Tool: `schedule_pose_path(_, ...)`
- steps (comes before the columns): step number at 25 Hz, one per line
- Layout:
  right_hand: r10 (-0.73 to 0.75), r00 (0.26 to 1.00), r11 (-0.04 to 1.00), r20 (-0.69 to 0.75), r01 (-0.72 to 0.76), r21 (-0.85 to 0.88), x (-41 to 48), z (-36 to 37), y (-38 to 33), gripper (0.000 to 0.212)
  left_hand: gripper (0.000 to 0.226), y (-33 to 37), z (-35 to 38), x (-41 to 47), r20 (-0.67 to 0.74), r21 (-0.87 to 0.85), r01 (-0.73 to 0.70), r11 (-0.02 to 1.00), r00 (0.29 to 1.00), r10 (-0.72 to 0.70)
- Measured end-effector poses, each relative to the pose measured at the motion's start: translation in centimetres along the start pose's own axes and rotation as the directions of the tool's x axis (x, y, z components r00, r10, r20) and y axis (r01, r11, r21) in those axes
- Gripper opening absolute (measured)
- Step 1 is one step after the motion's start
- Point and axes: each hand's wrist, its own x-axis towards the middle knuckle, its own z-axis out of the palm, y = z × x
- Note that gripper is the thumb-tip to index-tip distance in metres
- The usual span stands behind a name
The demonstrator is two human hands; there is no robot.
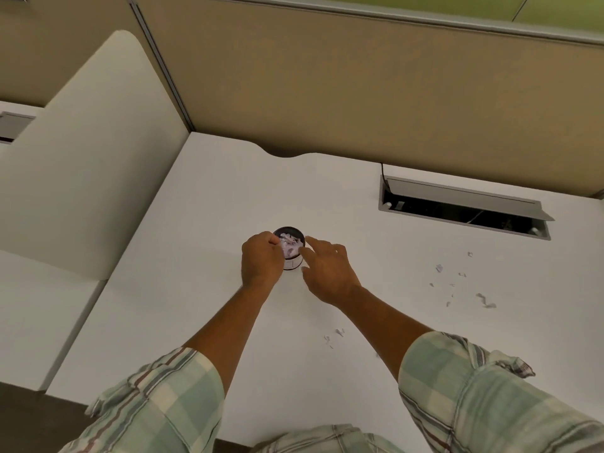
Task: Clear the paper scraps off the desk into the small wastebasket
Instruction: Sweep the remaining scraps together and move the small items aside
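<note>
A small dark round wastebasket (292, 263) stands mid-desk, filled with white paper scraps (289, 246). My left hand (261, 261) sits against its left side, fingers curled at the rim with pinched tips over the opening; whether a scrap is between them is unclear. My right hand (328, 271) rests at the basket's right side, index finger stretched to the rim, fingers apart and holding nothing. Several small scraps (439, 268) lie scattered on the desk to the right, a longer one (486, 300) farther right, and a few tiny bits (339, 332) near my right forearm.
The white desk (202, 223) ends at a tan partition wall (359, 93) behind. An open cable tray slot (464, 210) with a raised lid is sunk into the desk at back right. A white side panel (81, 158) stands on the left.
</note>
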Motion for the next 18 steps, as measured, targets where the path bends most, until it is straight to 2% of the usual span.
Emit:
schedule_pose_path(3, 0.046, 0.999, 0.999, 0.020, -0.045, -0.011, -2.5, 0.2, 2.0, 0.050, 0.016, 1.1, 1.5, -3.1, 0.006, 0.019, -0.171, 0.985, 0.985, 0.171)
schedule_pose_path(6, 0.126, 0.991, 0.992, 0.036, -0.126, 0.003, -5.4, 0.6, 4.7, 0.052, 0.016, 1.6, 3.9, -5.4, 0.125, 0.029, -0.237, 0.971, 0.965, 0.232)
schedule_pose_path(12, 0.337, 0.935, 0.937, 0.111, -0.344, 0.051, -11.7, 0.9, 12.3, 0.058, 0.026, 2.2, 10.3, -8.8, 0.386, 0.123, -0.333, 0.935, 0.884, 0.264)
schedule_pose_path(18, 0.513, 0.844, 0.850, 0.157, -0.525, 0.045, -16.9, 0.5, 22.5, 0.065, 0.040, 7.2, 17.0, -11.3, 0.549, 0.193, -0.427, 0.884, 0.793, 0.264)
